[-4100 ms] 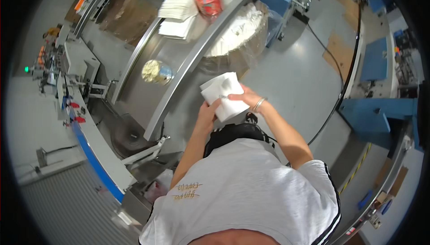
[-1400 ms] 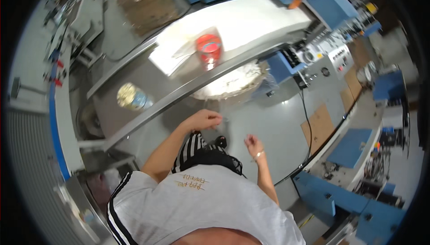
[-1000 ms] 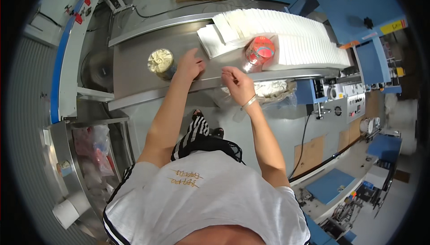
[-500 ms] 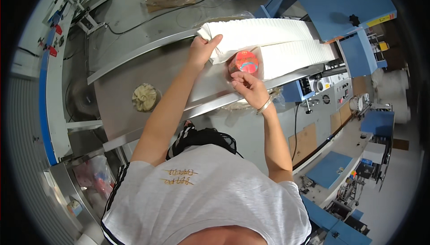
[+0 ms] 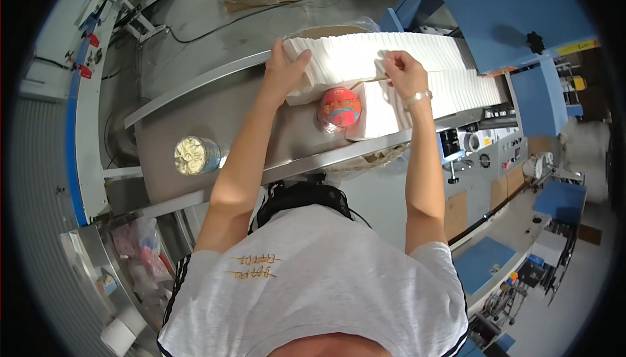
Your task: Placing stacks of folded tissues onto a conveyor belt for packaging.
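My left hand (image 5: 285, 70) grips the left end of the back row of white folded sheets (image 5: 345, 54), its thumb on the near side and its fingers toward the far side. Over the seam between the two rows is my right hand (image 5: 405, 73), fingers curled together; what they pinch, if anything, is too small to make out. A thin tan edge runs along the seam by its fingertips. A short cylinder with a red printed round top (image 5: 341, 106) stands just left of the front row of white sheets (image 5: 381, 112). Farther left is a wrapped cylinder with a crinkled pale-gold end (image 5: 191, 155).
The sheets rest on a metal chute with raised rails (image 5: 313, 164). A blue machine (image 5: 515, 18) stands at the chute's right end. Clear plastic and a brown rim show beyond the far rail. A cable crosses the floor behind, and plastic bags (image 5: 147, 246) lie at lower left.
My right hand has left the red-topped cylinder and moved up and right over the sheets. The wrapped cylinder at left now shows its bluish side. My left hand stays at the row's end.
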`<state>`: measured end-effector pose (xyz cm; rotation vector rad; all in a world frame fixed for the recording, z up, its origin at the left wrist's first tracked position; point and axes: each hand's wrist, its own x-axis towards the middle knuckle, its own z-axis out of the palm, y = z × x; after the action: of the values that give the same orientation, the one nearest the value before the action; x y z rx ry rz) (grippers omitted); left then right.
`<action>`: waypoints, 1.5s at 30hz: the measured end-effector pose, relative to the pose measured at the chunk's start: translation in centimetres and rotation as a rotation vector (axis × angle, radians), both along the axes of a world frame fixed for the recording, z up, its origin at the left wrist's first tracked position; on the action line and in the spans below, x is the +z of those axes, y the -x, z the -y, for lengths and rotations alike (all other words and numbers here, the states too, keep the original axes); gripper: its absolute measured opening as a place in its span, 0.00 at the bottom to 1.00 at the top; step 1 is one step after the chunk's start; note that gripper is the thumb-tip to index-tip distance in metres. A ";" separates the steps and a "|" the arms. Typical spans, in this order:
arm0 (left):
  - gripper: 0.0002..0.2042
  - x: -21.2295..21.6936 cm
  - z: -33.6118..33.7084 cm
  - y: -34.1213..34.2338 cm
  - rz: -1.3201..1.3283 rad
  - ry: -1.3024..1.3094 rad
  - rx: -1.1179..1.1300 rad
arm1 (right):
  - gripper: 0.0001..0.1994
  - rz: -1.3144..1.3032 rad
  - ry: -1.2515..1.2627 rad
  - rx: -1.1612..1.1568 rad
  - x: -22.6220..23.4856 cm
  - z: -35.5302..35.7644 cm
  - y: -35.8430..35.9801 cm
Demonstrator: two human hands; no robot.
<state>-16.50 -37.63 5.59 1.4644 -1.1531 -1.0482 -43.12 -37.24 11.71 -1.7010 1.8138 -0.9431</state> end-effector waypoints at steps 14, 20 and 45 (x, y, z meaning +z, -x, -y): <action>0.48 6.6 -0.3 5.1 0.717 -0.270 0.170 | 0.15 -0.202 -0.211 0.209 0.3 5.4 -4.4; 0.51 6.2 1.2 7.7 0.913 -0.345 0.168 | 0.15 -0.186 -0.207 0.223 -0.3 6.1 -3.8; 0.45 6.0 1.8 8.2 0.818 -0.390 0.167 | 0.06 -0.137 -0.070 0.191 -0.5 5.2 -3.9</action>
<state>-24.66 -39.43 11.64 2.3814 -1.3780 -0.5640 -39.25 -42.39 11.19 -1.8953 1.7094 -0.6911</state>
